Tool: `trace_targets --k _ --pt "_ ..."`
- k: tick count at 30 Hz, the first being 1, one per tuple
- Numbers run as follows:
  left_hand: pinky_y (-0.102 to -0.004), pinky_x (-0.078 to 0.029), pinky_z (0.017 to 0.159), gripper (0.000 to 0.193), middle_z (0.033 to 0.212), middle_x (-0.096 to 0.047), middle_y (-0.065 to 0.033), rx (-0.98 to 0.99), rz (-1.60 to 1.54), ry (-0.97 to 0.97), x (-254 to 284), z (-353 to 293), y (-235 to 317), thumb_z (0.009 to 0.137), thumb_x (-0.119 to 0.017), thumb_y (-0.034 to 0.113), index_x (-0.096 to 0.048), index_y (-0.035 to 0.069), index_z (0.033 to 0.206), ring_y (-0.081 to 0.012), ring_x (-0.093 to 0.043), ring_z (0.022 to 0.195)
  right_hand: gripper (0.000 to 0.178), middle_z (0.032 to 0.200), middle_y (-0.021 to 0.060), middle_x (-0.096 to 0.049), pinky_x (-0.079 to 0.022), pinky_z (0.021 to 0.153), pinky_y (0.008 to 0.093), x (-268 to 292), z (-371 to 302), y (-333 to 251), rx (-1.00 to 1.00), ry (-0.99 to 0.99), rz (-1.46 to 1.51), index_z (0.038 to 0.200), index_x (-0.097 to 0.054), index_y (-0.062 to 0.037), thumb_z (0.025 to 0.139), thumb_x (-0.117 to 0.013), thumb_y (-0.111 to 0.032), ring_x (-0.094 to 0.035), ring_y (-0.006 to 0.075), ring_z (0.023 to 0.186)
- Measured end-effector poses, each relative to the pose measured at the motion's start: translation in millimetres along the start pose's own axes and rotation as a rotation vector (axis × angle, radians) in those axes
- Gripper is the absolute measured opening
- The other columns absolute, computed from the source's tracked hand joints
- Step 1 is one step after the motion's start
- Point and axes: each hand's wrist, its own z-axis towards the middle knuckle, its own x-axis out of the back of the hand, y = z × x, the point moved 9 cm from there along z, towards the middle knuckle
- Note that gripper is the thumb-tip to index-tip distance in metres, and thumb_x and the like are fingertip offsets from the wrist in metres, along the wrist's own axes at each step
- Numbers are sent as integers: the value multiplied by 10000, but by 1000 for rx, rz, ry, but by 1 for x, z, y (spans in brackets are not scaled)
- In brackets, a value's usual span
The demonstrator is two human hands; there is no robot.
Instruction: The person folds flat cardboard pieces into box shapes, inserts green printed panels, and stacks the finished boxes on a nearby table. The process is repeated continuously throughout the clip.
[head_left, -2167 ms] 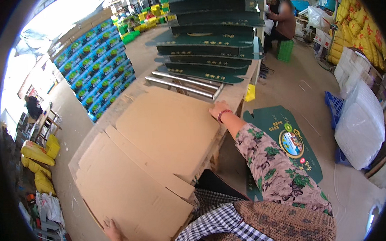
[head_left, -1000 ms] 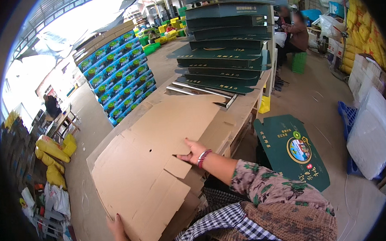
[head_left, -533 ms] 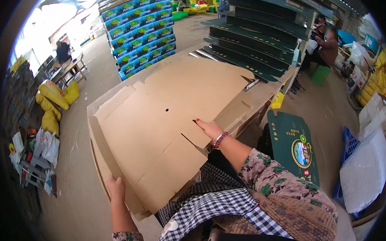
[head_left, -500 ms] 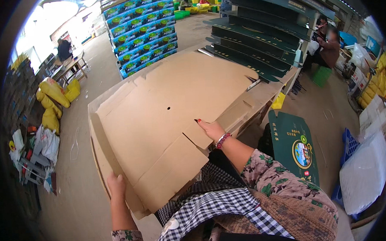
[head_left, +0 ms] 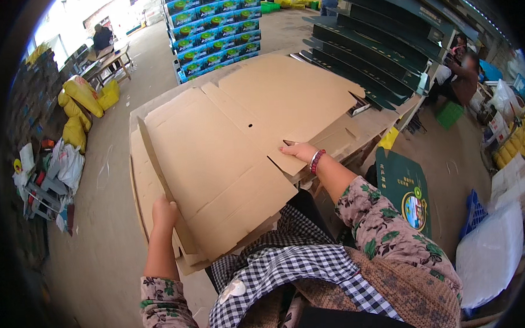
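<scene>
A large flat brown cardboard box blank (head_left: 216, 166) lies on a table in front of me, with creases, slits and a small dark hole. Along its left side a narrow flap stands folded up, and my left hand (head_left: 164, 213) is closed round the outer side of that flap. My right hand (head_left: 299, 152) is at the right part of the blank, beside a slit, its fingers bunched against the board. A small dark spot shows at these fingertips; whether it is a gap in the board I cannot tell. The undersides of both hands are hidden.
More brown cardboard (head_left: 337, 136) lies beneath on the table. Dark green printed box blanks (head_left: 375, 53) are stacked at the far right; another green printed box (head_left: 405, 187) stands lower right. Blue printed cartons (head_left: 216, 34) rise behind. Yellow sacks (head_left: 75, 110) lie left. A person (head_left: 465, 79) sits at right.
The left flap has swung up from lying outward to standing upright, with my left hand on it. My right hand stays at the same spot on the board. The whole view has shifted slightly.
</scene>
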Motion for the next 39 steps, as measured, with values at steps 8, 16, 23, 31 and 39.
trace_targets --k 8,16,23,31,39 --pt "-516 -481 803 238 955 -636 -254 128 240 -32 9 -16 10 845 -506 189 -604 10 966 -432 -611 894 505 1143 266 -594 -458 901 445 -100 -59 -54 1 122 -956 1286 -481 -28 830 -522 -242 -570 434 1038" --pt "-417 -500 855 518 1221 -566 -193 -276 -491 -374 22 -66 53 881 -474 -11 -403 90 1384 -344 -569 1073 801 754 141 -644 -516 558 367 -72 -57 -40 180 -134 -570 1477 -214 -74 807 -643 -169 -633 243 615" --pt "-364 -506 792 353 1032 -598 -127 -388 -252 -501 6 -79 52 831 -637 9 -582 62 1176 -276 -599 949 777 596 52 -550 -472 398 272 -78 -71 -41 -74 -190 -424 1485 -173 -36 807 -548 -94 -557 140 457" --pt "-440 -492 792 335 1037 -590 -231 -129 107 -6 -22 -82 83 863 -601 156 -533 58 1176 -394 -579 954 540 692 54 -586 -551 491 300 -46 -59 0 -39 -138 522 1365 -332 -11 882 -573 -41 -632 194 562" --pt "-465 -435 961 769 1287 -412 -320 -359 265 35 -23 -110 97 815 -518 -24 -216 192 1488 -442 -488 1130 368 657 29 -545 -416 394 270 -37 -57 5 59 172 -91 1052 -533 -6 818 -697 -237 -516 128 477"
